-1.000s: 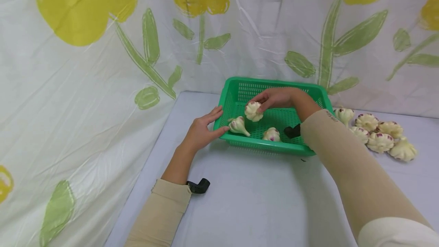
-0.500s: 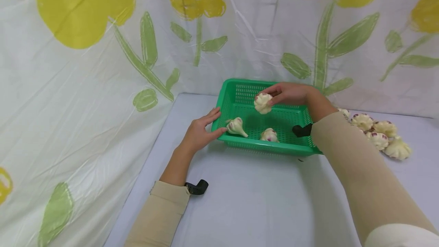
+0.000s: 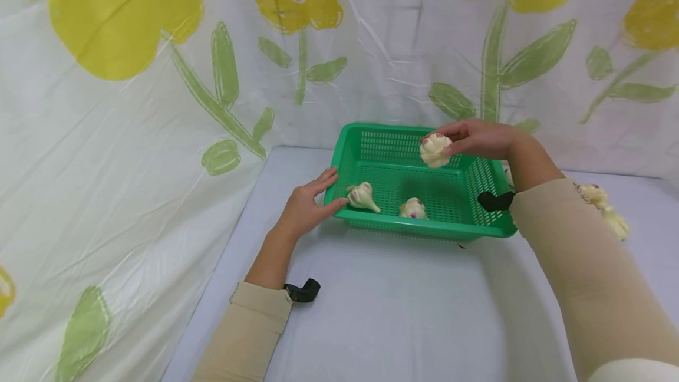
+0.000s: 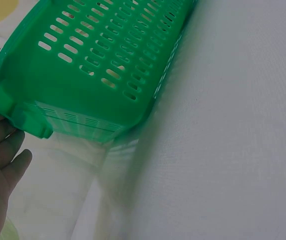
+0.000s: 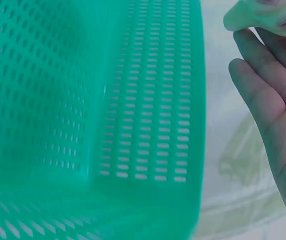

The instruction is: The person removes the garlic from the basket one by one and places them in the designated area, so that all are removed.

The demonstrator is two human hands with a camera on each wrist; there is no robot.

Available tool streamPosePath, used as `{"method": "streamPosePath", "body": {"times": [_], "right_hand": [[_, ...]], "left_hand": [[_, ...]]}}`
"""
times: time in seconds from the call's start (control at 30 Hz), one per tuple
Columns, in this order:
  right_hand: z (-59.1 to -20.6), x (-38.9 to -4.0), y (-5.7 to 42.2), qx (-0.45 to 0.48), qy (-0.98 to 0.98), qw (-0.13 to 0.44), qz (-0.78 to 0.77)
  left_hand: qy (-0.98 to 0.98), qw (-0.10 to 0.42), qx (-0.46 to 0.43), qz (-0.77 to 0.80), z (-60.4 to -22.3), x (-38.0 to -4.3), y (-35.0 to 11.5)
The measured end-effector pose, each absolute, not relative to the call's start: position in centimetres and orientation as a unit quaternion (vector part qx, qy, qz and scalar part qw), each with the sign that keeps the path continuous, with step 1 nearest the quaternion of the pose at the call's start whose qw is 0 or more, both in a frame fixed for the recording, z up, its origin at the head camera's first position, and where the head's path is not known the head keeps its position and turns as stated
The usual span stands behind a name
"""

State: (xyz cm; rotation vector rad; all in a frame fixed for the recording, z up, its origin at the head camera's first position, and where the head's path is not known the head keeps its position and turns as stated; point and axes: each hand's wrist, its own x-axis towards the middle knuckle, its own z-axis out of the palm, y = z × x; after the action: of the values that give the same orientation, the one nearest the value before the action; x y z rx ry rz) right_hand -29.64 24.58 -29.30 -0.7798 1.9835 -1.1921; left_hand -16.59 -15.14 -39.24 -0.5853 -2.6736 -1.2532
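In the head view my right hand (image 3: 480, 137) pinches a pale garlic bulb (image 3: 435, 150) above the right back part of a green plastic basket (image 3: 414, 226). The right wrist view shows only part of this garlic bulb (image 5: 265, 17), at the top corner by the fingers. My left hand (image 3: 307, 205) rests at the basket's left front corner, thumb and fingers spread along the rim. Its lower fingers show beneath the lip in the left wrist view. Two more garlic bulbs lie inside the basket: one at the left (image 3: 362, 196), one near the front wall (image 3: 413, 209).
More garlic bulbs (image 3: 614, 221) lie on the white-covered table (image 3: 403, 305) right of the basket, partly hidden behind the right forearm. A flower-printed sheet (image 3: 392, 75) hangs close behind the basket and along the left side.
My right hand has lifted the garlic bulb up and carried it rightward across the basket. The left hand has stayed at the basket's corner; the view has shifted slightly.
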Motion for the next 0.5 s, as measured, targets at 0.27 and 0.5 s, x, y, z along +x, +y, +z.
{"method": "streamPosePath", "body": {"times": [0.27, 0.5], "right_hand": [[-27.1, -28.0, 27.2, -0.267, 0.814, 0.287, -0.429], [-25.8, -26.0, 30.5, -0.289, 0.823, 0.235, -0.43]], "left_hand": [[-0.885, 0.068, -0.195, -0.417, -39.3, -16.6, -15.1], [-0.884, 0.072, -0.198, -0.418, -39.3, -16.6, -15.1]]}}
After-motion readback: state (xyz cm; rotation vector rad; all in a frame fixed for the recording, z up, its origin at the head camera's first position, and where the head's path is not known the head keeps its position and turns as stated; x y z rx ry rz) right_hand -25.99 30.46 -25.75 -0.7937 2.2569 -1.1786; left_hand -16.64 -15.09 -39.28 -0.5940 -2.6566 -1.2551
